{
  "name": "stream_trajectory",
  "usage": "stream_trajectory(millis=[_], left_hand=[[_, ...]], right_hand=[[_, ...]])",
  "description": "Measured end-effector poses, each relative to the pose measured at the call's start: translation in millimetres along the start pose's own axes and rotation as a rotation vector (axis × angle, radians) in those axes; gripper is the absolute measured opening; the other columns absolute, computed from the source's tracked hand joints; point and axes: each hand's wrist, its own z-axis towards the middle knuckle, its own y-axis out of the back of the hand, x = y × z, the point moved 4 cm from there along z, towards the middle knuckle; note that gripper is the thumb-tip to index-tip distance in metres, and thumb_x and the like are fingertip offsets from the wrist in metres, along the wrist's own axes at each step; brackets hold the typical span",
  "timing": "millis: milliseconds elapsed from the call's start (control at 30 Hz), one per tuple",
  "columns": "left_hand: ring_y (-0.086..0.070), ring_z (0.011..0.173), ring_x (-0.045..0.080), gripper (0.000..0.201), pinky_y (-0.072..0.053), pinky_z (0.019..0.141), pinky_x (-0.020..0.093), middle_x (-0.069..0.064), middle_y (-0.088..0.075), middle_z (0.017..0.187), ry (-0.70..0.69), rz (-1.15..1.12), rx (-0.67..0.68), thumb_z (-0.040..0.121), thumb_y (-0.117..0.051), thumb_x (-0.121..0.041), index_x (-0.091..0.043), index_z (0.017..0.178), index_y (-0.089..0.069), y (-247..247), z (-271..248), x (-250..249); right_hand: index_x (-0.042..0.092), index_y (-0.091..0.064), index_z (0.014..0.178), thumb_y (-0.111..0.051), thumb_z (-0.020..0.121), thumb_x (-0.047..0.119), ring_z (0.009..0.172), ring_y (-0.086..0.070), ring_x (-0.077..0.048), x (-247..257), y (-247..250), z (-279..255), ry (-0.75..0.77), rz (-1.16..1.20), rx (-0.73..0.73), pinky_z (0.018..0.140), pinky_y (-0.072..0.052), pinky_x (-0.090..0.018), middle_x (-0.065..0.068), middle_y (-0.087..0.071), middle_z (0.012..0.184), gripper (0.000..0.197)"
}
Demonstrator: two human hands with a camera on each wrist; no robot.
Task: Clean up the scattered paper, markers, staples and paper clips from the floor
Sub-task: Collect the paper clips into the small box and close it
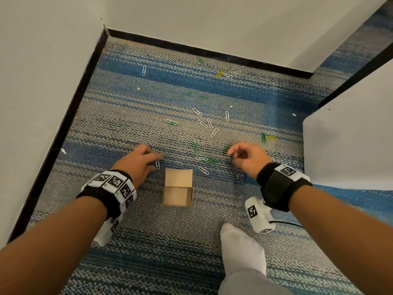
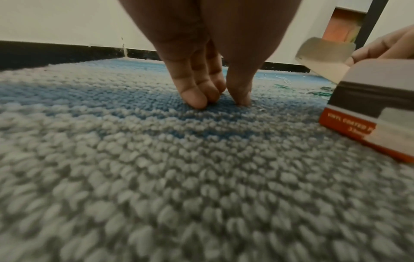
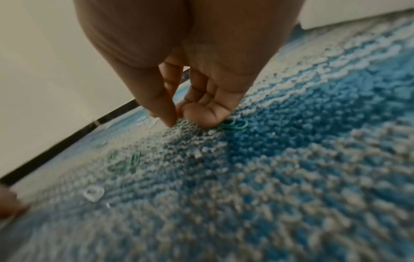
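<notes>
Paper clips (image 1: 202, 123), white, green and yellow, lie scattered over the striped blue-grey carpet (image 1: 127, 116) beyond the open cardboard box (image 1: 178, 188). Left hand (image 1: 139, 161) reaches down just left of that box, fingertips (image 2: 195, 99) bunched together and pressed into the pile beside a white clip (image 1: 157, 164). Right hand (image 1: 247, 158) hovers low with thumb and forefinger nearly closed, a fingertip (image 3: 199, 117) touching the green clips (image 3: 235, 125).

I see blue-and-grey striped carpet (image 1: 131, 116) carrying an open cardboard box (image 1: 178, 188). Beyond the box, white, green and yellow paper clips (image 1: 204, 124) lie scattered; one white clip (image 1: 157, 164) lies just left of it.
</notes>
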Motion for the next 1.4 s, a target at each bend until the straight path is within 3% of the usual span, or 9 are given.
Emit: stream_trajectory(millis=[167,367,600,833,967,1100,1200,1300,1400], left_hand=[[-0.056,0.086,0.031,0.01,-0.047,0.074,0.036,0.009,-0.054,0.096,-0.07,0.061,0.004,0.085,-0.062,-0.019,-0.009,0.087,-0.063,1.3,2.0,-3.2],[-0.05,0.065,0.025,0.02,-0.034,0.062,0.027,-0.002,-0.045,0.063,0.024,-0.041,-0.103,0.076,-0.064,-0.006,-0.013,0.067,-0.048,13.8,6.1,-13.7],[-0.058,0.079,0.022,0.027,-0.044,0.077,0.029,0.005,-0.062,0.085,-0.031,-0.154,-0.104,0.084,-0.052,-0.002,-0.014,0.108,-0.057,24.7,32.7,-52.9],[-0.05,0.08,0.023,0.016,-0.044,0.081,0.04,0.011,-0.058,0.085,-0.04,-0.086,-0.008,0.087,-0.044,-0.007,-0.005,0.082,-0.059,17.7,54.9,-79.4],[-0.046,0.085,0.017,0.016,-0.043,0.082,0.034,-0.003,-0.046,0.084,-0.078,-0.082,0.075,0.084,-0.057,-0.024,-0.019,0.098,-0.06,9.5,63.4,-81.6],[-0.04,0.091,0.013,0.039,-0.042,0.088,0.033,-0.002,-0.041,0.094,-0.114,0.09,0.239,0.078,-0.067,-0.039,-0.03,0.115,-0.059,1.4,70.5,-90.8],[-0.048,0.097,0.018,0.021,-0.046,0.087,0.036,-0.001,-0.045,0.094,-0.142,0.143,0.231,0.08,-0.067,-0.032,-0.023,0.1,-0.066,3.3,73.9,-99.6],[-0.051,0.095,0.02,0.008,-0.046,0.082,0.035,-0.003,-0.044,0.088,-0.155,0.147,0.218,0.082,-0.064,-0.026,-0.02,0.085,-0.069,4.1,75.6,-101.1],[-0.051,0.099,0.021,0.017,-0.04,0.083,0.031,-0.002,-0.046,0.091,-0.156,0.135,0.206,0.083,-0.064,-0.029,-0.019,0.096,-0.067,4.9,77.2,-98.9]], right_hand=[[0.022,-0.071,0.088,-0.066,0.084,0.011,0.079,-0.056,-0.011,-1.8,-1.0,-3.0,0.027,-0.23,-0.087,0.07,-0.039,-0.014,0.003,-0.065,0.088,0.012],[0.017,-0.072,0.093,-0.071,0.081,0.021,0.081,-0.055,-0.013,-0.7,17.4,-6.5,0.149,-0.362,-0.12,0.082,-0.044,-0.023,0.0,-0.063,0.088,0.012],[0.022,-0.064,0.11,-0.061,0.086,0.041,0.098,-0.056,-0.023,30.9,-48.6,-14.1,0.326,-0.6,0.221,0.087,-0.047,-0.034,-0.004,-0.061,0.101,0.031],[0.015,-0.067,0.094,-0.058,0.087,0.022,0.085,-0.061,-0.022,42.5,-44.0,-10.0,0.331,-0.502,0.139,0.083,-0.05,-0.032,-0.004,-0.066,0.093,0.013],[0.02,-0.061,0.116,-0.054,0.089,0.012,0.081,-0.056,-0.016,27.8,-24.0,-2.0,0.142,-0.296,0.044,0.08,-0.043,-0.021,-0.001,-0.064,0.089,0.029],[0.015,-0.059,0.089,-0.046,0.082,0.0,0.087,-0.052,-0.023,25.8,-22.2,0.7,0.161,-0.32,0.034,0.081,-0.041,-0.028,-0.009,-0.06,0.094,0.021],[0.016,-0.046,0.088,-0.051,0.081,0.008,0.082,-0.047,-0.021,28.9,-27.1,-1.4,0.141,-0.304,0.048,0.073,-0.037,-0.028,-0.005,-0.052,0.09,0.012],[0.015,-0.047,0.109,-0.059,0.086,0.028,0.098,-0.051,-0.024,27.9,-35.4,-2.3,0.152,-0.522,0.144,0.085,-0.042,-0.032,-0.007,-0.053,0.108,0.028],[0.013,-0.051,0.107,-0.06,0.088,0.027,0.104,-0.053,-0.027,27.4,-35.8,3.4,0.144,-0.527,0.164,0.086,-0.041,-0.032,-0.009,-0.055,0.112,0.025]])
